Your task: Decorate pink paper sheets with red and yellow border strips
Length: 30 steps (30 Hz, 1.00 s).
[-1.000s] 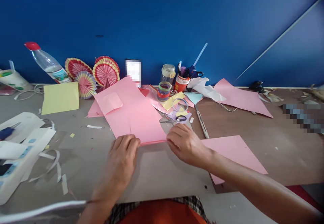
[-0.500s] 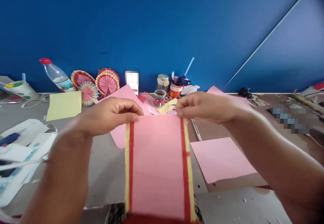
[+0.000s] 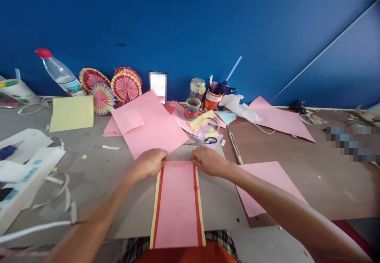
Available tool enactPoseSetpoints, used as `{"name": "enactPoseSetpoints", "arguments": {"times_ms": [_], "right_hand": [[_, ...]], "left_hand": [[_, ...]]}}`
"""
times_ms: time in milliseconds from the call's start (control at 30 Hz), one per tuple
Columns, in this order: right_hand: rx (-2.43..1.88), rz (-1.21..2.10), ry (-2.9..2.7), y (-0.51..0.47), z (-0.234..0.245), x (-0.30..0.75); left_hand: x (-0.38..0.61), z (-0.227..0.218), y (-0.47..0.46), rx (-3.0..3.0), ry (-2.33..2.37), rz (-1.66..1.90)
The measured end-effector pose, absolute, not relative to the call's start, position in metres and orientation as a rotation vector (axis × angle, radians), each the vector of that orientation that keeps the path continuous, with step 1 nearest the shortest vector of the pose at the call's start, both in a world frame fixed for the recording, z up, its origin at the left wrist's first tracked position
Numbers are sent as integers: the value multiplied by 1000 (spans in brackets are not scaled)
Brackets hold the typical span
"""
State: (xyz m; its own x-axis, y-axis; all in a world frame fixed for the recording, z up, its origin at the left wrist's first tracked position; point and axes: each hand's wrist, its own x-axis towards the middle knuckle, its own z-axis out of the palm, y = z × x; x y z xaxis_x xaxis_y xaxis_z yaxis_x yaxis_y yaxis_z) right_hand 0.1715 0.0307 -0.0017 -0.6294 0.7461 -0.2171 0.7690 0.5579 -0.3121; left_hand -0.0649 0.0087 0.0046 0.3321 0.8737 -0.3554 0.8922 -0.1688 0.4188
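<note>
A long pink paper strip (image 3: pixel 178 203), edged on both sides with red and yellow bands, stretches from the tabletop toward my body. At its far left corner, my left hand (image 3: pixel 152 162) grips the edge with curled fingers. My right hand (image 3: pixel 208 160) pinches the far right corner in the same way. Beyond my hands lies a large pink sheet (image 3: pixel 151 124), with a pair of scissors (image 3: pixel 210 140) beside it. To the right, another pink sheet (image 3: pixel 267 183) rests partly under my right forearm, and a white-grey craft knife (image 3: pixel 235 146) lies near it.
Pleated paper fans (image 3: pixel 126 84) stand against the blue wall beside a plastic bottle (image 3: pixel 63 75). A red paper cup (image 3: pixel 212 100) holds pens, near a glass jar (image 3: pixel 192 108). A power strip (image 3: pixel 32 183) with cables is at left. A yellow sheet (image 3: pixel 71 113) lies behind it.
Both hands have moved forward and down with the strip, bringing its far end to the tabletop. The strip lies flatter and farther from me, and the view has tilted.
</note>
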Motion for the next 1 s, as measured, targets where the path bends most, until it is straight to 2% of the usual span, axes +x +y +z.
{"name": "enactPoseSetpoints", "arguments": {"times_ms": [267, 533, 1000], "right_hand": [[1145, -55, 2878, 20, -15, 171], [942, 328, 3107, 14, -27, 175], [608, 377, 3260, 16, -26, 186]], "left_hand": [[-66, -1, -3, 2173, 1563, -28], [-67, -2, -4, 2192, 1527, -2], [-74, -33, -18, 2583, 1385, 174]]}}
